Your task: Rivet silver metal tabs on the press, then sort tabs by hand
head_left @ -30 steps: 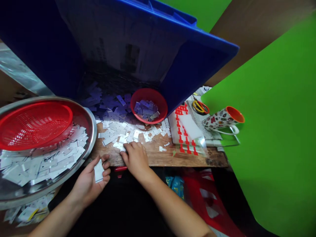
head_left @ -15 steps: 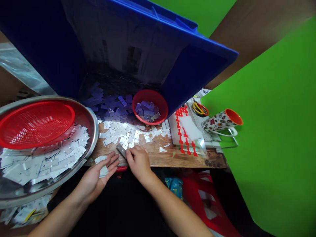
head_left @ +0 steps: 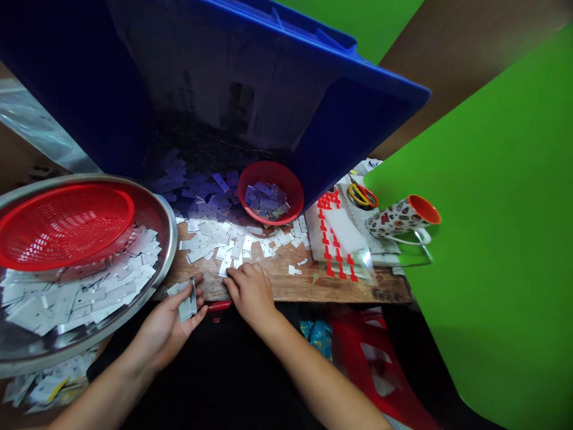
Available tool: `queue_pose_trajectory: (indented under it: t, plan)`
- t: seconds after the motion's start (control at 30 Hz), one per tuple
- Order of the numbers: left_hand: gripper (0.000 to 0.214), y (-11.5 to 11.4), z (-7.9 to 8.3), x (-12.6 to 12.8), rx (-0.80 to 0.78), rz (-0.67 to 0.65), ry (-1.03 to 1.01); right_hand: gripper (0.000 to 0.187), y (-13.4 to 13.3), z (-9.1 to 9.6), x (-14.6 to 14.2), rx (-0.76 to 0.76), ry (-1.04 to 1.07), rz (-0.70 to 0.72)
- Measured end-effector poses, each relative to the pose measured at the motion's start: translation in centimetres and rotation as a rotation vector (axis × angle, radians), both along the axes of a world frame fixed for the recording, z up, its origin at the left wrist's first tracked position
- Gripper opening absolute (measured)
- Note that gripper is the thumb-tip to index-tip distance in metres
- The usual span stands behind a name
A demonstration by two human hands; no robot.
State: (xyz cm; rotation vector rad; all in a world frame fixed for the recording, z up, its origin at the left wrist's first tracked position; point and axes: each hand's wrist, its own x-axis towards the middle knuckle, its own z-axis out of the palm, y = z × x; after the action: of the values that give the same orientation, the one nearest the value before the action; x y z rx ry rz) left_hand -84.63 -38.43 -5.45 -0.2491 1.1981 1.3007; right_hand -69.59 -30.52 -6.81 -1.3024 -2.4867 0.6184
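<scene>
Several small flat metal plates lie in my left hand, held between the thumb and the fingers, palm up at the table's front edge. My right hand rests palm down on the wooden table, fingers curled together, with the fingertips at the near end of a thin metal plate. Just beyond it spreads a loose pile of similar metal plates, some with small holes. A red bowl behind the pile contains more plates.
On the left, a large steel basin holds many plates and a red plastic strainer. A blue bin on its side stands around the pile. To the right are a sheet with red shapes, scissors and a patterned mug.
The dark plate that was in my right hand now lies with the others in my left hand, whose fingers have curled inward. My right fingertips have come to a plate at the pile's front.
</scene>
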Motion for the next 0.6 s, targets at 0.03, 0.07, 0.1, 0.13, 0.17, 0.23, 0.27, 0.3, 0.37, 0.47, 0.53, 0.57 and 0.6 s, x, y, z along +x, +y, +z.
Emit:
queue_pose_trajectory:
  t: [0.03,0.07,0.1,0.13,0.17,0.23,0.27,0.3,0.37,0.47,0.53,0.57,0.6]
  plan:
    - [0.021,-0.1,0.1,-0.2,-0.004,0.0,-0.009,0.02,0.2,-0.1,0.0,0.06,-0.068,0.022]
    - [0.022,-0.1,0.1,-0.3,-0.001,-0.002,-0.015,0.02,0.3,-0.3,0.0,0.101,-0.118,0.053]
    - [0.021,-0.2,0.2,-0.5,0.006,-0.005,-0.02,0.02,0.3,-0.5,0.0,0.126,-0.148,0.087]
    - [0.021,-0.2,0.2,-0.6,0.017,-0.006,-0.027,0.021,0.1,-0.6,0.2,0.142,-0.164,0.118]
    - [0.021,-0.3,0.2,-0.7,0.033,-0.005,-0.031,0.022,-0.1,-0.8,0.4,0.152,-0.168,0.146]
    - [0.019,-0.4,0.2,-0.7,0.058,-0.006,-0.025,0.024,-0.8,-1.1,1.0,0.158,-0.154,0.2]
    - [0.018,-0.4,0.1,-0.7,0.064,-0.009,-0.012,0.024,-1.1,-1.2,1.3,0.155,-0.142,0.219]
    - [0.017,-0.5,0.0,-0.7,0.063,-0.015,0.008,0.024,-1.4,-1.3,1.5,0.148,-0.13,0.228]
    - [0.02,-0.6,-0.3,-0.5,0.047,-0.032,0.067,0.026,-1.5,-1.3,1.7,0.129,-0.111,0.203]
    - [0.024,-1.0,-0.6,-0.2,0.016,-0.093,0.153,0.028,-0.6,-1.0,1.1,0.104,-0.107,0.094]
    - [0.028,-1.3,-0.7,0.0,0.015,-0.171,0.212,0.026,0.3,-0.7,0.6,0.102,-0.121,0.043]
    - [0.031,-1.3,-0.7,0.1,0.029,-0.22,0.255,0.025,0.8,-0.6,0.3,0.107,-0.132,0.034]
    - [0.036,-1.4,-0.8,0.3,0.05,-0.27,0.307,0.024,1.1,-0.5,0.2,0.114,-0.143,0.036]
